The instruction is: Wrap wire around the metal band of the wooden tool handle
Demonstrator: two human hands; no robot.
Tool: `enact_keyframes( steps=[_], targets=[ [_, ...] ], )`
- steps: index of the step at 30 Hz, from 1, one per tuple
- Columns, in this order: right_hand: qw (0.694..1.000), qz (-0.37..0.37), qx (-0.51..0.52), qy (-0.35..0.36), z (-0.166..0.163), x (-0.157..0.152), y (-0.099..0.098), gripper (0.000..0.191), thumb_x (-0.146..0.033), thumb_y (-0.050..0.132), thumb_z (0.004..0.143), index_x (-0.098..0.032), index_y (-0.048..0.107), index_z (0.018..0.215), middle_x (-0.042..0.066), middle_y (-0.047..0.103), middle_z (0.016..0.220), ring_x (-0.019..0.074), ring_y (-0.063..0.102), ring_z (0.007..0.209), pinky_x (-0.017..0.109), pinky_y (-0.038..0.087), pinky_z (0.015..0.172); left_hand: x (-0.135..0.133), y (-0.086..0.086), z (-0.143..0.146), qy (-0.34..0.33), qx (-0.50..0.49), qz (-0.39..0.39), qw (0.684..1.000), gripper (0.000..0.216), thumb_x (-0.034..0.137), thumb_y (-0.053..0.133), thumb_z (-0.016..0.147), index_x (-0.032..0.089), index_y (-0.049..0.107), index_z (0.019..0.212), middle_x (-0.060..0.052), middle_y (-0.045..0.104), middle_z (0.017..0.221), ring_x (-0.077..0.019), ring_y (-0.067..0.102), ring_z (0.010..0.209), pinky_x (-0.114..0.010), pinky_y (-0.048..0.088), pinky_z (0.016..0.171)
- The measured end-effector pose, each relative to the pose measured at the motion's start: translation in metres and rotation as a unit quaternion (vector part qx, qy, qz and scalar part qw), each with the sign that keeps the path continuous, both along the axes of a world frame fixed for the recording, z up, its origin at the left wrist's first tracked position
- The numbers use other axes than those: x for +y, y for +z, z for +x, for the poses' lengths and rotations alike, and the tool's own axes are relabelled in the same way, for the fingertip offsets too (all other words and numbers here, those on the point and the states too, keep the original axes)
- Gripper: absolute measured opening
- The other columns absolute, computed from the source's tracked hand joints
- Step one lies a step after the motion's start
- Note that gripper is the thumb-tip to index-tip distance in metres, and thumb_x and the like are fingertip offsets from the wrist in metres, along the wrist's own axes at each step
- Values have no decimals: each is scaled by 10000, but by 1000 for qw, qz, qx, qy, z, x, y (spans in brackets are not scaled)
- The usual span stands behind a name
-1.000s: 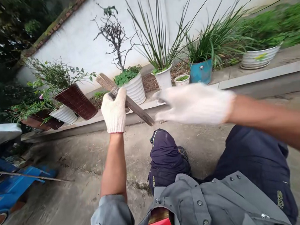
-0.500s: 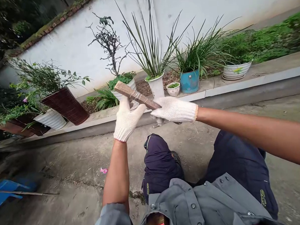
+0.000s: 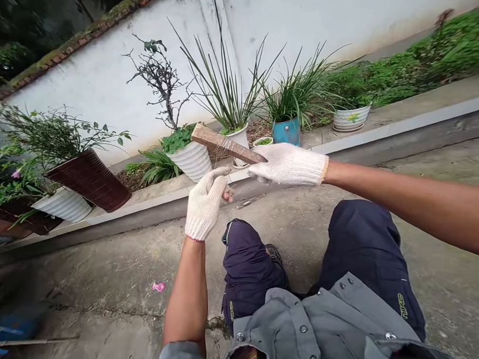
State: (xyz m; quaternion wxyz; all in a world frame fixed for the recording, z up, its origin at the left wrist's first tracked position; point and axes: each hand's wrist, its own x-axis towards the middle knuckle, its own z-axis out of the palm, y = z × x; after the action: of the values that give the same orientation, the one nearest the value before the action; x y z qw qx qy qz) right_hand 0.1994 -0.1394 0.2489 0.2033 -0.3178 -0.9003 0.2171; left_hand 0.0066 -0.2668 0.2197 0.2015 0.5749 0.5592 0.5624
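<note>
Wooden stick [image 3: 226, 143], flat, strand-wrapped, gripped by knit-gloved right hand [image 3: 288, 164].

Wooden stick [image 3: 226, 144]: near end hidden inside the gloved right hand [image 3: 288, 164].
Left hand [image 3: 206, 202]: curled fingers pinch something too fine to make out.
Metal piece [image 3: 248, 201], on the ground beneath both hands: too small to identify.
Blue object [image 3: 6, 331], far left of the left hand: blurred and cut off by the picture's edge.

White wall [image 3: 100, 85], potted plants [image 3: 191, 160] along concrete ledge [image 3: 399, 126], cement ground [image 3: 109, 280].
</note>
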Motion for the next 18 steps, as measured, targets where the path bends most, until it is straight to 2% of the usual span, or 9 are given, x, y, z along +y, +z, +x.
enact_keyframes(
  steps=[3,5,7,9,12,14,16,17,18],
  targets=[
    [990,109,-27,-86,-1,12,-1,339,-485,571,1006,-177,681,1095,107,738,886,240,693,798,306,454,670,-6,-1,8,-16,45,-39,998,417,432,553,1023,234,726,1348,52,543,637,-145,583,579,-281,559,665],
    [987,120,-20,-104,3,18,5,394,-539,567,1014,-173,689,1101,97,718,848,225,674,760,305,440,645,-2,2,10,-46,102,-90,990,428,450,551,1033,253,732,1367,41,587,641,-146,583,582,-265,525,620],
    [995,60,-2,-78,15,21,19,441,-583,569,1025,-165,695,1089,67,695,786,172,621,648,284,418,586,12,8,8,-90,146,-140,975,428,457,557,1034,245,747,1353,34,616,644,-142,581,574,-256,503,594],
    [999,-45,17,-19,34,25,37,475,-590,561,1048,-139,693,1112,31,680,750,103,541,532,245,379,520,36,16,2,-134,154,-172,964,427,453,562,1028,218,760,1325,35,610,626,-140,582,558,-257,509,594],
    [990,-135,-5,37,63,36,64,490,-533,584,1068,-70,710,1166,-15,672,721,29,492,472,170,330,498,79,32,-8,-167,164,-151,960,385,426,579,1009,173,797,1200,2,657,633,-160,653,613,-283,570,684],
    [980,-161,-94,68,77,48,74,474,-504,684,1003,-46,734,1116,-51,655,662,13,496,434,136,295,478,101,43,-10,-157,177,-128,963,335,429,631,975,183,819,1103,-29,708,668,-185,706,665,-298,587,695],
    [959,-178,-218,32,85,62,79,465,-491,795,885,-33,746,948,-82,601,573,4,466,380,119,242,447,115,55,-7,-143,197,-104,964,303,431,698,928,196,824,1071,-33,731,687,-190,709,654,-294,577,659],
    [958,-178,-225,-27,86,70,80,448,-459,837,827,-24,729,837,-89,574,538,-7,439,359,112,206,434,118,60,-4,-145,215,-102,960,294,436,716,917,193,826,1043,-34,731,679,-185,698,630,-291,568,642],
    [964,-169,-181,-99,87,77,80,432,-414,853,799,-15,698,743,-87,570,530,-21,422,353,103,169,430,119,66,1,-152,240,-108,953,285,443,725,915,188,826,992,-35,725,664,-176,681,600,-288,557,628]
  ],
)
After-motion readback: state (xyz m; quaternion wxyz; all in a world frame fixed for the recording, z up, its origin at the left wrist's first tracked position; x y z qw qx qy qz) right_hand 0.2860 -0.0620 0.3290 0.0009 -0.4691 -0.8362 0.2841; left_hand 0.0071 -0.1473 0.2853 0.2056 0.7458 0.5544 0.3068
